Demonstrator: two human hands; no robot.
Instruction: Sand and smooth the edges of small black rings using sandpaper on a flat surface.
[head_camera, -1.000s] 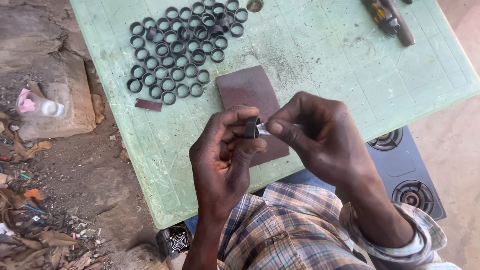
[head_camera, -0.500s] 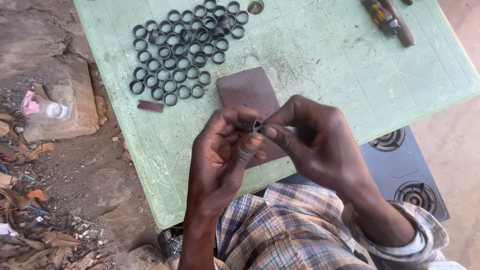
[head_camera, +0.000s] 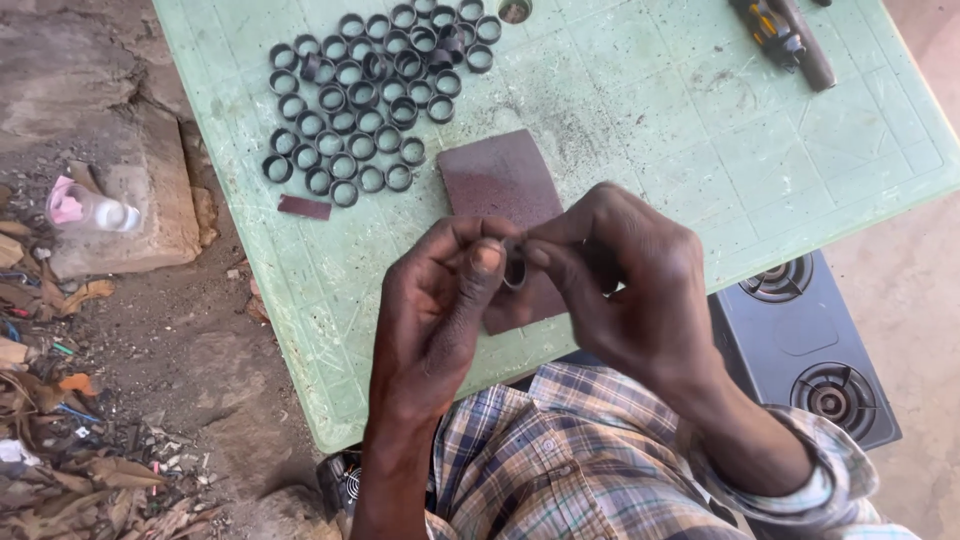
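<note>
Ring (head_camera: 515, 272), small and dark, is pinched between left hand (head_camera: 440, 310) and right hand (head_camera: 630, 290). Both are held above brown sandpaper (head_camera: 495, 180) on the green table (head_camera: 700, 130).

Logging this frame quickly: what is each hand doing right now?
Left hand: closed, fingertips pinching the small dark metal ring.
Right hand: closed, fingertips on the same ring from the other side.

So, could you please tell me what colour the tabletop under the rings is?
Pale green, scuffed and dirty, seen in the head view: tabletop, with dark rings lying on it.
</note>
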